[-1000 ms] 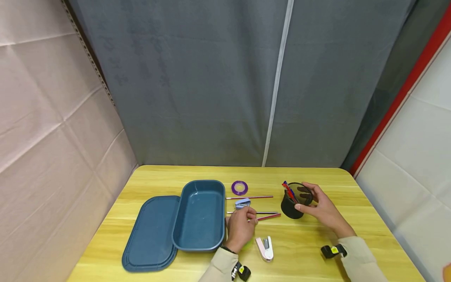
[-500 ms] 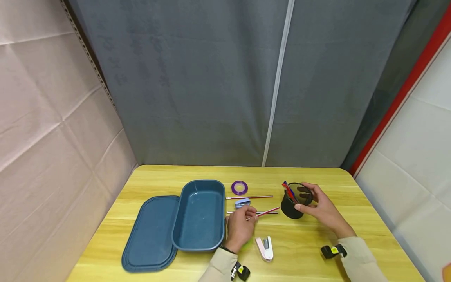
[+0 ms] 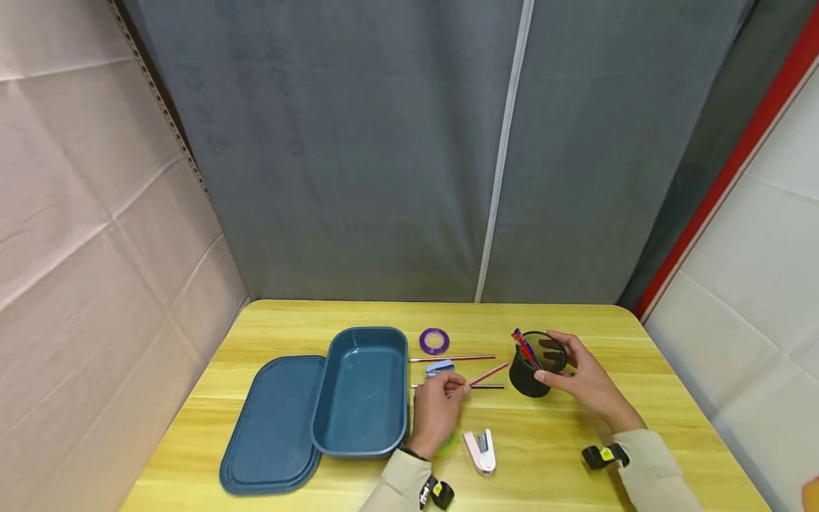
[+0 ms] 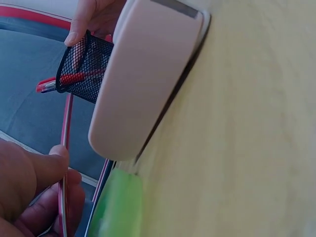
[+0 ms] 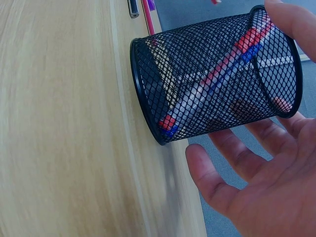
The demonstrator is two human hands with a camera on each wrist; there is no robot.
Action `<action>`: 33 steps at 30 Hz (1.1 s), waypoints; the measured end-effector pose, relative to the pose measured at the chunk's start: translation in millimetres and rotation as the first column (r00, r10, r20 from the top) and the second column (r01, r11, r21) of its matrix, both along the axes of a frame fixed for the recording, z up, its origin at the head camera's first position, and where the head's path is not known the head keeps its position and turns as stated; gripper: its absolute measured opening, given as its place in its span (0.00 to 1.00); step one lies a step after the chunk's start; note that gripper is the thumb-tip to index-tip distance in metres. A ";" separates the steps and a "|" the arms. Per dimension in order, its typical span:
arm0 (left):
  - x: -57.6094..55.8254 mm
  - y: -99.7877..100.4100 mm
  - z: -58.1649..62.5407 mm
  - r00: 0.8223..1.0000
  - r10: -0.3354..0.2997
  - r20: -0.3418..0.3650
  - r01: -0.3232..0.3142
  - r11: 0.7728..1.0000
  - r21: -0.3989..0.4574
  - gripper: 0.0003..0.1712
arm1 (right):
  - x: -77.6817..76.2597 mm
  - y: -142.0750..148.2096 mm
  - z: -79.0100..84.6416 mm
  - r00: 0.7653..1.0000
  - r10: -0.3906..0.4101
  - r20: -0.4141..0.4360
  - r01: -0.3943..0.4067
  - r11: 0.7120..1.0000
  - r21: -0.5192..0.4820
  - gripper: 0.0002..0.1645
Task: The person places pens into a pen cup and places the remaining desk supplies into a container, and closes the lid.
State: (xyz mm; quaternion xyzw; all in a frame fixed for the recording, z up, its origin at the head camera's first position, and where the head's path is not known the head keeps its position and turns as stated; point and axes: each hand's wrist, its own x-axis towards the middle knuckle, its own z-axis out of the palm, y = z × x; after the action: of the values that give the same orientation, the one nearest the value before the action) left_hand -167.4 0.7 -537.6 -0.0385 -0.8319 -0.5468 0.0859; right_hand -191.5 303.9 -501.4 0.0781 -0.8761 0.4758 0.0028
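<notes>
My left hand [image 3: 437,411] pinches a red striped pencil [image 3: 489,374] between thumb and fingers, seen close in the left wrist view. The pencil's free end slants up toward a black mesh pen cup [image 5: 212,79]. Around that cup's upper part, my right hand [image 3: 585,380] holds it by the rim and side, mouth upward. Inside lean red and blue pens [image 3: 526,347]. Just beyond the left hand lie a black pencil [image 3: 493,386], another red pencil [image 3: 467,358] and a light blue stapler-like thing [image 3: 440,367], partly hidden by the hand.
An open blue box [image 3: 361,391] stands left of the left hand, overlapping its lid [image 3: 275,427]. Nearer me are a white-and-pink stapler [image 3: 480,451] and a green object [image 4: 118,207], half covered by the left hand. A purple tape roll [image 3: 424,341] lies farther back.
The pencil in my left hand has swung up at its far end, from lying low along the table to slanting toward the cup. The right hand and cup have stayed put.
</notes>
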 end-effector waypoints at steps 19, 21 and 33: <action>2.2 5.6 8.0 0.999 -0.007 -0.034 0.006 0.999 -0.037 0.08 | -0.7 -0.3 0.0 1.000 0.004 0.006 -0.004 1.000 -0.015 0.53; 3.0 5.3 9.8 0.999 -0.007 -0.034 0.006 0.999 -0.033 0.08 | -0.9 -0.2 -0.4 1.000 0.005 0.006 -0.005 1.000 -0.012 0.53; 6.1 3.4 27.8 0.999 0.009 -0.042 -0.009 1.000 0.004 0.07 | -1.5 0.4 -2.3 1.000 0.008 -0.006 -0.008 1.000 0.000 0.53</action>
State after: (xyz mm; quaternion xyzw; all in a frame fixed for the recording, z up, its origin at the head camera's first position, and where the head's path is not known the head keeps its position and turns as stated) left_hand -161.3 4.2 -509.7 -0.0462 -0.8291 -0.5470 0.1061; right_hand -193.0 304.4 -503.7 0.0830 -0.8758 0.4755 0.0035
